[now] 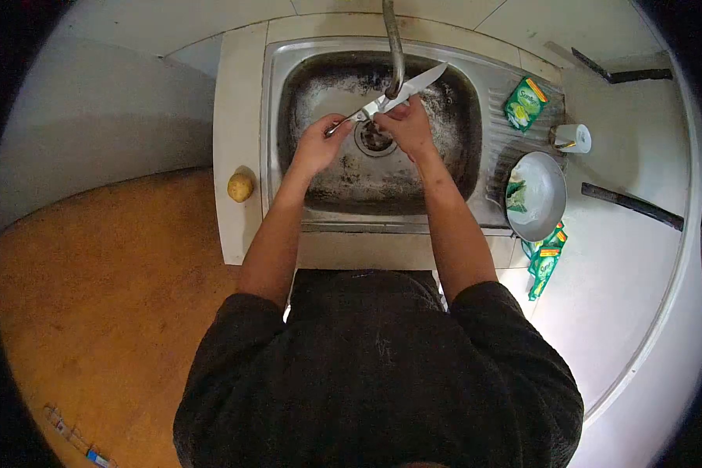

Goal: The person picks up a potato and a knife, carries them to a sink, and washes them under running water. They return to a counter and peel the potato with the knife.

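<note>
Over the sink (pixel 271 132) I hold a kitchen knife (pixel 425 81) slantwise, its broad blade pointing up and to the right. My left hand (pixel 317 147) is closed around the handle end at the lower left. Fingers of my right hand (pixel 412 131) are pinched on the knife near where handle and blade meet. The curved metal faucet (pixel 395 51) comes down just above the blade and hides a small part of it. Below my hands lies the round drain (pixel 377 140) in the stained basin.
A potato (pixel 240 187) rests on the left counter. On the ribbed drainboard to the right are a green packet (pixel 526 104), a white cup (pixel 572 138) lying sideways, and a pan (pixel 546 195) with a green wrapper inside. More green packets (pixel 544 269) lie below the pan.
</note>
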{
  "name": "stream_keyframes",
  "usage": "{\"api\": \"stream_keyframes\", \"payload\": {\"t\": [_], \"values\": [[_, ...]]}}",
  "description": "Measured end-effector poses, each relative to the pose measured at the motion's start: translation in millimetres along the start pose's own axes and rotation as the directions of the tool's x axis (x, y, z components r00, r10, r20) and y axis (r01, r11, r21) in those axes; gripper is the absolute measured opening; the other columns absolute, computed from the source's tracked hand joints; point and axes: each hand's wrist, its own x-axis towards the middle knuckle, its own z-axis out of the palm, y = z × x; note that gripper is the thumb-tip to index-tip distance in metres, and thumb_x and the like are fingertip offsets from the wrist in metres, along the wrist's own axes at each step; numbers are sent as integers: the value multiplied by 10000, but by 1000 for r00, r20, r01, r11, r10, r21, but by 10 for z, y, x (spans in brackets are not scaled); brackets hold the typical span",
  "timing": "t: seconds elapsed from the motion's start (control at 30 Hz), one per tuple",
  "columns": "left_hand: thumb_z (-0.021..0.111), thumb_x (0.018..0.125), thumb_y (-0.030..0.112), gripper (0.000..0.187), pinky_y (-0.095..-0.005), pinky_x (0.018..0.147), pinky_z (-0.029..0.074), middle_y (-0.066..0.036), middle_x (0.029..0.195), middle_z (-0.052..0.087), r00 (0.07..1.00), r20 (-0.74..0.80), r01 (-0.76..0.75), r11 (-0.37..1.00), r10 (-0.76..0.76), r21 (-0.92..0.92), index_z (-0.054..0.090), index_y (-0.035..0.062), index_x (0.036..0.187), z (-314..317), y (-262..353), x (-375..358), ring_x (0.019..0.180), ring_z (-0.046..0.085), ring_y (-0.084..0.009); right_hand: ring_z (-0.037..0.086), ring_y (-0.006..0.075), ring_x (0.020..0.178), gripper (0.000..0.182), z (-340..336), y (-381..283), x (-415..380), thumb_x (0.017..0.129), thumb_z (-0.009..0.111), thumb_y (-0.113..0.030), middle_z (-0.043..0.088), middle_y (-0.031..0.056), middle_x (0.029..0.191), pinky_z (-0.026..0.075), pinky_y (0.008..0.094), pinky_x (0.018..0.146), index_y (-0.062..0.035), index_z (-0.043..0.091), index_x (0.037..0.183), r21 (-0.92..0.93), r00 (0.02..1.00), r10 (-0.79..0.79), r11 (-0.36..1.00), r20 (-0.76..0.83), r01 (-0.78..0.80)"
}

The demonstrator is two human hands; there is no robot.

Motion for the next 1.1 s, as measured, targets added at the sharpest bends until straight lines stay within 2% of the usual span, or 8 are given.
{"api": "stream_keyframes", "payload": {"t": [0.2,0.3,0.4,0.6,0.7,0.8,1.0,1.1], "values": [[614,885,320,300,-301,692,465,-103,826,656,999,-22,-38,999,38,9,635,56,1027,0,37,-26,743,607,-171,641,212,900,559,39,-94,-44,725,719,-8,634,151,998,525,322,773,13,350,1145,43,1000,6,999,15,-6],[626,877,307,283,-299,678,466,-107,822,657,997,-37,-72,997,74,32,637,65,1023,50,14,-12,735,608,-172,640,210,889,574,64,-125,-66,718,737,-30,634,143,963,525,321,756,9,351,1141,-79,996,-4,997,-92,-4],[633,873,296,268,-296,663,467,-108,815,655,995,-40,-91,996,91,16,639,69,1016,55,38,-2,721,608,-170,638,211,876,589,38,-64,-31,709,756,-53,633,137,933,523,320,740,4,351,1133,29,998,-26,999,-64,28],[627,876,296,277,-288,661,464,-107,790,651,997,-29,-71,997,73,43,639,56,1014,77,85,-35,707,602,-160,633,193,842,580,13,-45,-27,706,760,-72,632,123,919,514,300,720,11,364,1121,-148,991,35,987,-128,-54],[623,878,298,295,-284,665,461,-96,782,651,999,-41,-35,998,33,-46,638,36,1014,38,166,-87,700,594,-153,634,186,837,551,5,115,31,711,754,-80,637,122,926,510,302,704,19,387,1110,-19,991,1,1000,-133,-3],[621,879,299,305,-279,665,454,-78,784,650,998,-62,0,998,4,64,637,24,1010,-46,133,-114,700,582,-138,640,190,833,507,118,31,-38,726,740,-80,648,128,918,511,308,697,22,407,1095,-52,991,-42,998,-129,36],[624,880,307,300,-268,669,437,-57,764,628,994,-104,-27,999,24,-30,644,29,991,-195,-155,-147,719,554,-117,615,142,754,248,259,-26,-15,807,662,-69,650,62,853,474,261,621,-37,507,998,213,986,138,970,-95,-116],[624,883,303,289,-265,666,432,-41,756,610,992,-114,36,995,-47,-95,648,31,978,-290,-129,-253,720,533,-112,657,199,737,237,278,54,50,799,677,-82,663,136,864,506,294,652,5,517,951,205,995,86,976,-58,-72]]}}
